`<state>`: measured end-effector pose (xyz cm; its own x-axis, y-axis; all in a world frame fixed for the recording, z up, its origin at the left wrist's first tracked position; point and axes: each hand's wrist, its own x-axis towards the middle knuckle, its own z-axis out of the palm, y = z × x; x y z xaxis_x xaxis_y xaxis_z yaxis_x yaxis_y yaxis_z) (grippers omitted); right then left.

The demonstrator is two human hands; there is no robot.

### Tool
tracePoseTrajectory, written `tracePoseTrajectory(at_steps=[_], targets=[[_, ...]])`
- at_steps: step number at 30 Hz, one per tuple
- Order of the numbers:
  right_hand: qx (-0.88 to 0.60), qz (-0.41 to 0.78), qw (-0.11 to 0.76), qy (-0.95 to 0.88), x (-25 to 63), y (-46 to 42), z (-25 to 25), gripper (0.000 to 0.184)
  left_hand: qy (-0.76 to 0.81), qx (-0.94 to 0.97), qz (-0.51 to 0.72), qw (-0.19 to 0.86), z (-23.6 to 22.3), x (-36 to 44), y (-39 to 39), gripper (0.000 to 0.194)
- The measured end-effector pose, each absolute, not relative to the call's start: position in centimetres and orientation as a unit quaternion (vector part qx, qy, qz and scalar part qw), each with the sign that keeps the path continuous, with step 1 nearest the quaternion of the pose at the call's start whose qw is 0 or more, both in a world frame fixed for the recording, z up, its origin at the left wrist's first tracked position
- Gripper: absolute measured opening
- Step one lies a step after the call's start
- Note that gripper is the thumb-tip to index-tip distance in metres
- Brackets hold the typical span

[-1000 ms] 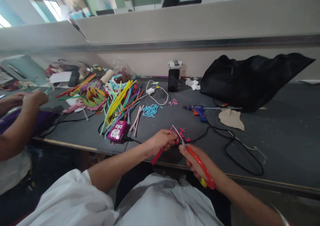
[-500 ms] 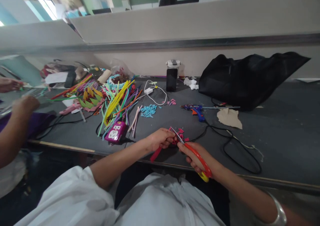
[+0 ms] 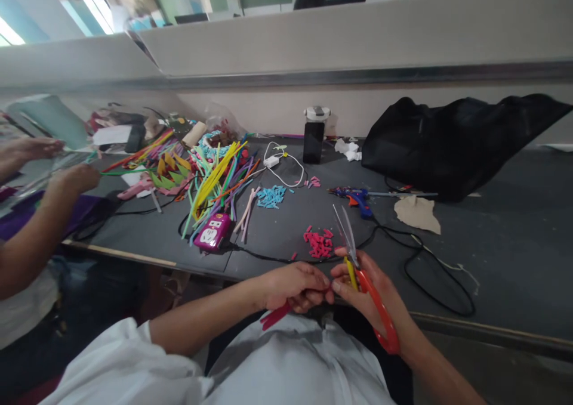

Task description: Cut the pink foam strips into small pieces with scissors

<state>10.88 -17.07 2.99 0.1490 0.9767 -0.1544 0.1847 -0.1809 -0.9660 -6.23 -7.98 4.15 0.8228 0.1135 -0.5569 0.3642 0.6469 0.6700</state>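
My left hand [image 3: 295, 286] is closed around a small bundle of dark pink pipe cleaners [image 3: 275, 315], whose ends stick out below the palm. In my right hand [image 3: 373, 288] are scissors [image 3: 378, 306] with orange and yellow handles, blades slightly apart and pointing toward the wall. Its thumb and fingertips meet my left fingertips at the bundle's other end, just over the table's front edge. Beyond the hands lies a pile of short cut pink pieces [image 3: 319, 242], with one stray piece beside it. Farther back sits a heap of cut blue pieces [image 3: 271, 196].
A purple power socket [image 3: 212, 232] with a black cable and many coloured pipe cleaners [image 3: 217, 178] lie left. A blue glue gun [image 3: 356, 199], a bottle [image 3: 314, 136] and a black bag [image 3: 416, 148] are beyond. At far left, another person's hands [image 3: 76, 177] work.
Both hands have drawn back from the pink pile toward my body, uncovering it. The scissor blades have left the pink pipe cleaners and swung upward, and my right fingertips have come to the bundle's end.
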Motion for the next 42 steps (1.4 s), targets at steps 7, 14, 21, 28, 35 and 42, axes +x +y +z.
tracePoseTrajectory(at_steps=[7, 14, 21, 28, 35, 42], targets=[[-0.599, 0.441, 0.424, -0.516, 10.2, -17.9, 2.6, 0.04, 0.28, 0.376, -0.093, 0.878, 3.4, -6.3, -8.9, 0.031], [-0.578, 0.445, 0.438, -0.525, 10.1, -18.3, 2.0, 0.033, 0.256, 0.361, -0.08, 0.893, 2.9, -6.4, -9.0, 0.026], [-0.578, 0.442, 0.405, -0.554, 10.2, -18.6, 1.8, 0.03, 0.244, 0.373, -0.094, 0.89, 3.5, -6.6, -8.9, 0.024], [-0.592, 0.446, 0.423, -0.521, 10.8, -18.5, 2.7, 0.037, 0.257, 0.416, -0.099, 0.867, 4.6, -7.1, -8.3, 0.033], [-0.617, 0.463, 0.432, -0.468, 11.8, -18.0, 2.9, 0.052, 0.32, 0.466, 0.004, 0.825, 4.5, -6.9, -8.1, 0.04], [-0.645, 0.547, 0.398, -0.355, 9.8, -19.7, 2.6, 0.066, 0.385, 0.482, 0.12, 0.777, 5.1, -6.5, -7.3, 0.038]])
